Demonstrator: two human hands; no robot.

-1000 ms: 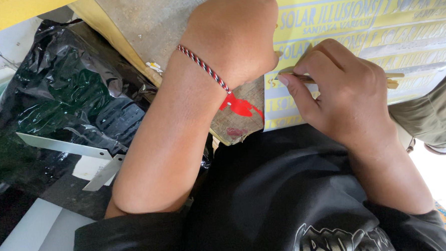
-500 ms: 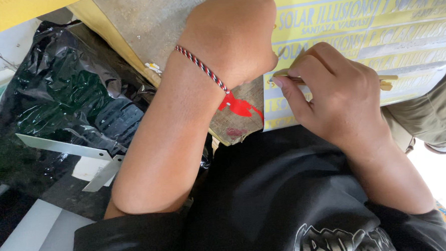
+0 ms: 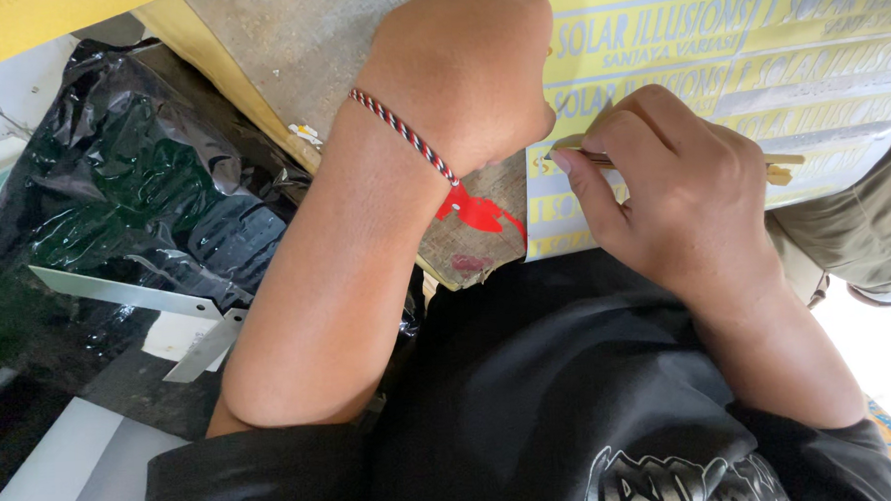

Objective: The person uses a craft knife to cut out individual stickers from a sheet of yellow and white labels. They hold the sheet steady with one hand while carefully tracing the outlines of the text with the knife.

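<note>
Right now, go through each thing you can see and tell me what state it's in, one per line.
Left hand: closed into a fist, pressing on the yellow printed sheet.
Right hand: gripping a thin stick-like tool, tip on the sheet.
Yellow printed sheet: lying flat on the worn wooden board.
Black plastic bag: crumpled.
Metal ruler: lying on the bag.

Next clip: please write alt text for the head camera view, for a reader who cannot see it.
The right hand holds a thin pointed tool against a yellow printed sheet, while the left hand, a braided cord at its wrist, presses down beside it on a worn board. Crumpled black plastic and a metal square lie to the left.
</note>
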